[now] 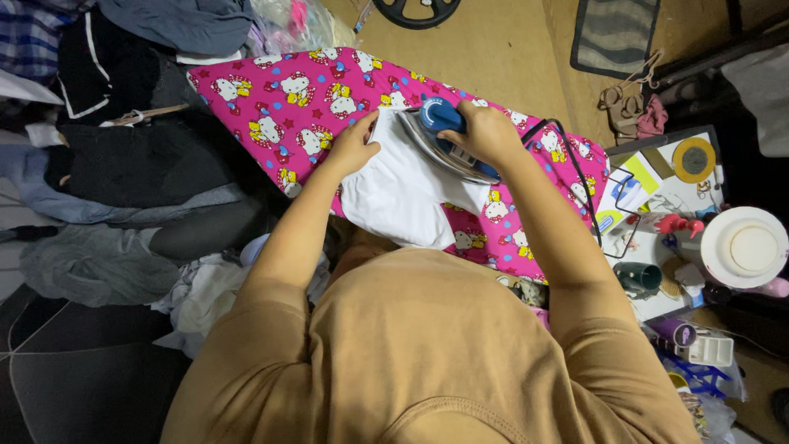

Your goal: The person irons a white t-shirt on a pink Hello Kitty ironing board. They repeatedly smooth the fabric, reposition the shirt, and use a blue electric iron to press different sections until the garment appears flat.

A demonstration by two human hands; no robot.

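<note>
Iron (pixel 448 140) under curled right hand (pixel 485 131), left hand (pixel 353 148) flat on white garment (pixel 403 197)

On the cluttered side table to the person's right, flat printed packets (pixel 633 191) in white, yellow-green and blue lie overlapping near the pink ironing board's edge. Above them sits a round yellow label (pixel 694 159) with a dark ring. No screens or signs are visible.

Floor: you stand on tan carpet (pixel 493 49).
Far right: a striped mat (pixel 612 33).
Left: heaped clothes (pixel 123 164).
Right: a cluttered low table (pixel 657 247).
</note>
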